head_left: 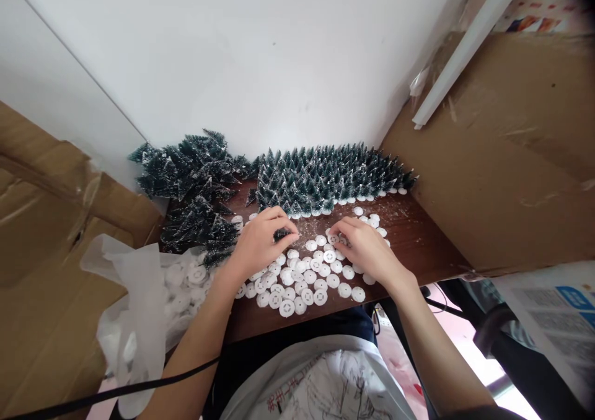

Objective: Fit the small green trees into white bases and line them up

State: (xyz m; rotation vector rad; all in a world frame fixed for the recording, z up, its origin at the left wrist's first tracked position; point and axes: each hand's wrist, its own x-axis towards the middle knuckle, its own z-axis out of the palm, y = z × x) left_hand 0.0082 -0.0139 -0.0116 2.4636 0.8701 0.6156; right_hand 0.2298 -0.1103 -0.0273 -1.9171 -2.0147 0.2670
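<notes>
White plastic discs (310, 276) crowd the front of the brown tabletop (427, 246), some close to its near edge; a careless wrist or sleeve brush could prob. send a few to the floor. L hand (263, 241) has thumb & forefinger pinched together on a small dark green tree (281, 234), held just above the tabletop btwn the discs & the standing trees (316, 175). Too hard a squeeze might bend its bristles or shed more white flecks. R hand (365, 246) is down among the discs, thumb & fingertips slightly apart around one at the R; can't tell if it's actually gripped. Discs there touch or overlap, so a sloppy pick could drag neighbours along or take two at once.

L knuckles sit v. near the front row of standing trees; a bump there could tip some, as they're packed tight. L forearm passes by the clear plastic bag (139, 308), so a snag might spill the discs inside. Same risk w/ the black cord (139, 386) by that arm.

Textures: trees = stiff, bristly cones, frosted tips, white round bases showing along the front row. Loose trees (186, 166) lie in a tangled heap at L. Discs = thin, round, smooth, some w/ a centre hole, others w/ slots. Bag = limp, filmy, wrinkled. Cardboard (506, 141) at R = flat, matte, taped.
</notes>
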